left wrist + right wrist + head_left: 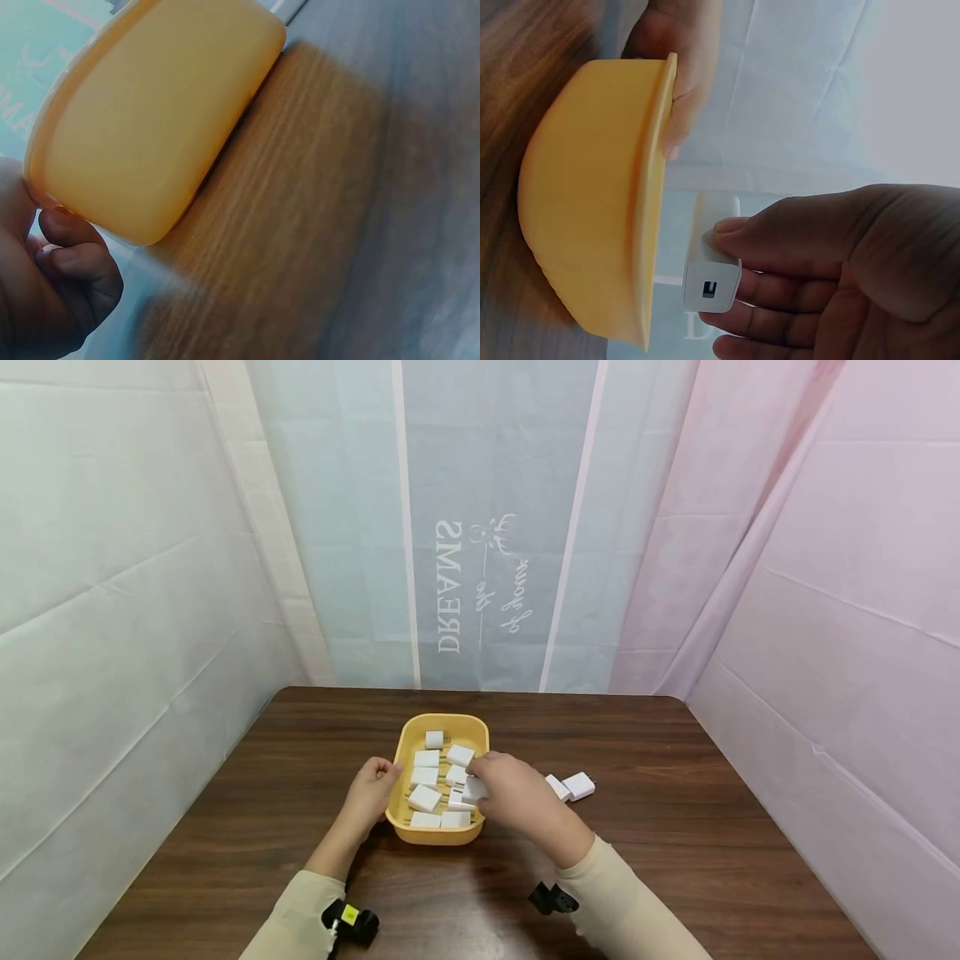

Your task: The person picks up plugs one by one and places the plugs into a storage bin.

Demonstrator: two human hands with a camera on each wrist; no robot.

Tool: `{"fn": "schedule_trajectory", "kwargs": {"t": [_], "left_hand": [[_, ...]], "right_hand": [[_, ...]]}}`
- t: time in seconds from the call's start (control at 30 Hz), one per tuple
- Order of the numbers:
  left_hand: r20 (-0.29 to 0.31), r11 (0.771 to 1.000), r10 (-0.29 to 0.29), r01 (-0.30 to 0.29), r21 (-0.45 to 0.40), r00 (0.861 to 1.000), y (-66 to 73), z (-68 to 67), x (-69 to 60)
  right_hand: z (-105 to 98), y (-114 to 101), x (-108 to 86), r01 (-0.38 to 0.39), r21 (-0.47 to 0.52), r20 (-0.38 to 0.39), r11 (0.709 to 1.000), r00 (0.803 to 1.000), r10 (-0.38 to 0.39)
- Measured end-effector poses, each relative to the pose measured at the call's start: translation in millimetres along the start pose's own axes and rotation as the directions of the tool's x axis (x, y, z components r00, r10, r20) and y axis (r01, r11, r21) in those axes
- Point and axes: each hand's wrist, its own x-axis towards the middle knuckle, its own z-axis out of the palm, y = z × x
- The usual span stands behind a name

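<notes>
A yellow plastic basket (438, 837) stands on the table with several white USB charger plugs (425, 798) inside, metal prongs showing on some. My left hand (372, 791) pinches its left rim between thumb and curled fingers; the left wrist view shows the same hand (64, 270) at one end of the basket wall. Above the basket's right side, my right hand (517, 793) holds one white USB charger plug (712, 262) between thumb and fingers. In the right wrist view its USB port faces the camera, and the plug is apart from the rim.
Two more white charger plugs (579, 786) lie on the brown wooden table (645, 835), right of the basket and partly behind my right hand. Pale cloth walls (120, 527) surround the table on the left, back and right. Each wrist wears a small black camera (553, 898).
</notes>
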Motion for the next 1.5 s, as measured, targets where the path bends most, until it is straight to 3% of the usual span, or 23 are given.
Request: {"fn": "schedule_trajectory", "kwargs": {"t": [0.4, 0.73, 1.13, 1.5], "left_hand": [[-0.001, 1.000, -0.002, 0.002, -0.001, 1.000, -0.7, 0.2, -0.4], [0.002, 1.000, 0.004, -0.004, -0.007, 1.000, -2.4, 0.3, 0.1], [0.003, 1.000, -0.004, 0.005, -0.011, 1.000, -3.2, 0.3, 0.8], [0.007, 1.000, -0.006, 0.006, -0.012, 1.000, -0.5, 0.6, -0.5]], "right_hand": [[14.1, -3.8, 3.8, 0.056, -0.011, 0.034, 0.998, 0.998, -0.055], [26.9, -5.6, 6.8, 0.107, 0.006, 0.018, 0.994, 0.994, -0.107], [38.9, -6.4, 10.5, 0.113, -0.041, 0.020, 0.993, 0.993, -0.113], [46.7, -4.7, 14.3, 0.083, -0.016, 0.018, 0.996, 0.996, -0.083]]}}
